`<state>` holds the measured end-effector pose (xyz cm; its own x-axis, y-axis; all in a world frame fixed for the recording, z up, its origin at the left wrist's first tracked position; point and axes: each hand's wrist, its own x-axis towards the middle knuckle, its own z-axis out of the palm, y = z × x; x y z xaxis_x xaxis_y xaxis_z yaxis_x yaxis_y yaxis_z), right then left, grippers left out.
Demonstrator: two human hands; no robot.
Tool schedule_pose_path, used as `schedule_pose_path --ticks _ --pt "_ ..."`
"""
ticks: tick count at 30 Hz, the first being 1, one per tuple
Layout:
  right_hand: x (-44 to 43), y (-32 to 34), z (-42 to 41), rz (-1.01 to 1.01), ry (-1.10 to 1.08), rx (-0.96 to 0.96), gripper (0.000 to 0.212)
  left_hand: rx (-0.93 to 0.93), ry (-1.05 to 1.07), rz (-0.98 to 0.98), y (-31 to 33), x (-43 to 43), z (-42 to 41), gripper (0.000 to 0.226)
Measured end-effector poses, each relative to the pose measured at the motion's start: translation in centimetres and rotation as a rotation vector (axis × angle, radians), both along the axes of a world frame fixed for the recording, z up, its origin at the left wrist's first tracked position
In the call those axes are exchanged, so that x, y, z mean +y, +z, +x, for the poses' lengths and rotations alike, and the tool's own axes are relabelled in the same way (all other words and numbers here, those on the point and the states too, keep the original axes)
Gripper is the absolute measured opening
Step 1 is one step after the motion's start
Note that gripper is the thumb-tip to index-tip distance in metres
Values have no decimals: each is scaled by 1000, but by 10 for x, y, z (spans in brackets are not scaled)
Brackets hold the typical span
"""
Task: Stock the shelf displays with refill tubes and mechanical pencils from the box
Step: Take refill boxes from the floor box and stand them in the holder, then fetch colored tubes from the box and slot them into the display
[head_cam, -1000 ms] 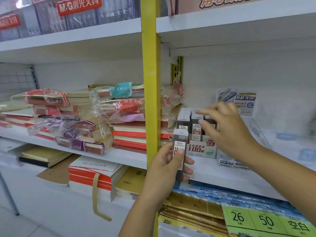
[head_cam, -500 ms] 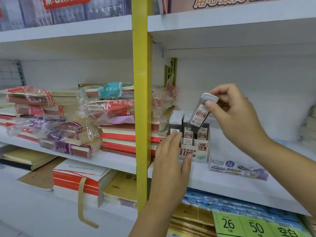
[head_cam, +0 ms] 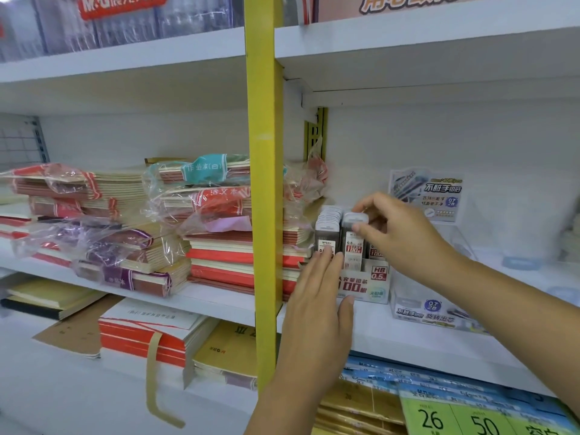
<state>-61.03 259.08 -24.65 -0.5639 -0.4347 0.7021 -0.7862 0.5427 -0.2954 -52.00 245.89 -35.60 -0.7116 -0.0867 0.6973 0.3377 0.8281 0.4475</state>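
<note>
Head view: my right hand pinches the cap of a refill tube standing upright in the display box on the shelf. My left hand, fingers straight and together, lies against the box front, hiding its left part. Wrapped notebook stacks crowd in beyond the yellow post, and a clear case stands just right of the box.

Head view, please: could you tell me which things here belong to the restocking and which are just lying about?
Job: refill tube pinched by the right hand; HB 0.5 display box touched by the left hand.
Lying about: wrapped notebook stacks; yellow post; price labels below.
</note>
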Motion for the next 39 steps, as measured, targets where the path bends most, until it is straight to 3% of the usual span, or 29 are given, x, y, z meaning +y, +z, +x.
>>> schedule_pose_path --ticks 3,7,9,12,14,18,24,28,31,35,39 --pt "2 -7 -4 144 -213 185 27 -8 -15 -9 0 -2 1 60" --pt "11 -7 10 217 -350 213 38 0 3 -52 -4 -3 7 59" --pt "20 -10 27 140 -304 232 40 46 31 -51 -8 0 18 54" --pt "46 -31 71 -72 -103 200 26 146 6 -3 -23 11 44 41" --pt "69 -57 105 -184 15 114 20 118 -69 15 -37 23 64 35" --pt "117 -137 149 -212 44 -172 19 -212 -244 29 -95 39 101 34" --pt "178 -315 166 63 -233 -881 20 -836 -370 74 -223 69 134 37" --pt "195 -397 181 163 -293 -1260 48 -1172 -367 192 -299 97 131 43" --pt "195 -430 184 164 -286 -1407 66 -1362 -337 231 -340 107 123 48" --pt "190 -455 187 -11 -277 -1482 63 -1603 -369 219 -381 107 113 58" --pt "196 -473 189 -82 -288 -1540 59 -1698 -430 97 -405 104 102 56"
